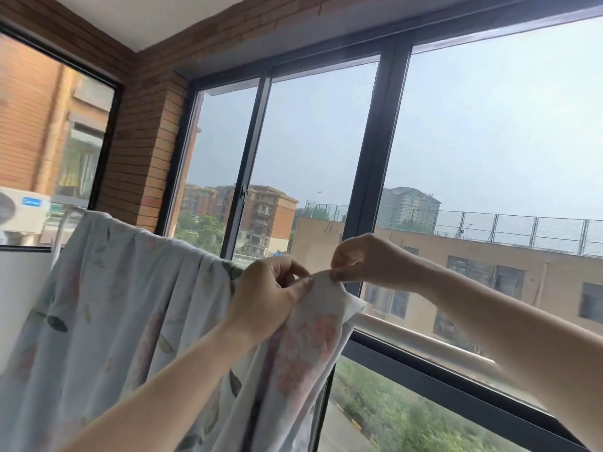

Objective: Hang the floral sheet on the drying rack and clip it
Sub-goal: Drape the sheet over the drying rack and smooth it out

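The floral sheet (124, 321) hangs draped over the top rail of the drying rack (408, 331), covering the rail from its left end to past the middle and falling in loose folds toward the lower edge of the view. The fabric is pale with pink blooms and dark green leaves. The bare right stretch of the rail shows as a pale tube running down to the right in front of the window frame (372, 177).

Left hand (270, 288): fingers closed on the sheet's upper edge, thumb and forefinger pinching the cloth just above the rail. Right hand (362, 259): thumb and forefinger closed in a narrow pinch on the same edge, just beside the left hand. A short span of hem runs taut between the two grips, and the sheet's corner hangs below them over the rail.

An air-conditioning unit (23, 208) stands outside the left window, behind the rack's left end.
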`<action>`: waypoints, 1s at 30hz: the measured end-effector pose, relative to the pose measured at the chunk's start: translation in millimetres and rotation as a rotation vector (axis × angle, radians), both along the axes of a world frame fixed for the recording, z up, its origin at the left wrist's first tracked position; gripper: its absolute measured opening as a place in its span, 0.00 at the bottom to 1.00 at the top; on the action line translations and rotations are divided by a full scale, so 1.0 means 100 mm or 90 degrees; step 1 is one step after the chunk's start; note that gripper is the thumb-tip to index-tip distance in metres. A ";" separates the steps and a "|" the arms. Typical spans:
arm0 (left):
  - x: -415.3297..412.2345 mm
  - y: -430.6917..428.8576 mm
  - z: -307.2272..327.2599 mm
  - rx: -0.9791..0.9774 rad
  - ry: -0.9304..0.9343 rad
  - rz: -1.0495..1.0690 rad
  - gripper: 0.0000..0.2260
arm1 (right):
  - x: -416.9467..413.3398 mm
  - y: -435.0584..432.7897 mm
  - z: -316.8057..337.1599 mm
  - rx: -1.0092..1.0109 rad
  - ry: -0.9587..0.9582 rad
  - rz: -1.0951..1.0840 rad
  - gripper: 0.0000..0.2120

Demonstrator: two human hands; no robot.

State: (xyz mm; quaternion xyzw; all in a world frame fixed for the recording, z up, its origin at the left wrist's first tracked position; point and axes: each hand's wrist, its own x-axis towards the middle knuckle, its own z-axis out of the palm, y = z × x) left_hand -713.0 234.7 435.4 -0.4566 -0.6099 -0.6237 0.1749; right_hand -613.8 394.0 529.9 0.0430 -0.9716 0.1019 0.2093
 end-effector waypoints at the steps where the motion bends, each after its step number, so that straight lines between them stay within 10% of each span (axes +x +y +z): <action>1: 0.05 0.02 0.01 -0.001 0.005 -0.002 0.04 | 0.07 0.02 0.01 0.010 -0.014 0.002 0.05; 30: 1.80 0.76 -0.06 -0.079 0.140 -0.127 0.04 | 2.08 0.78 -0.38 -0.059 0.147 -0.027 0.04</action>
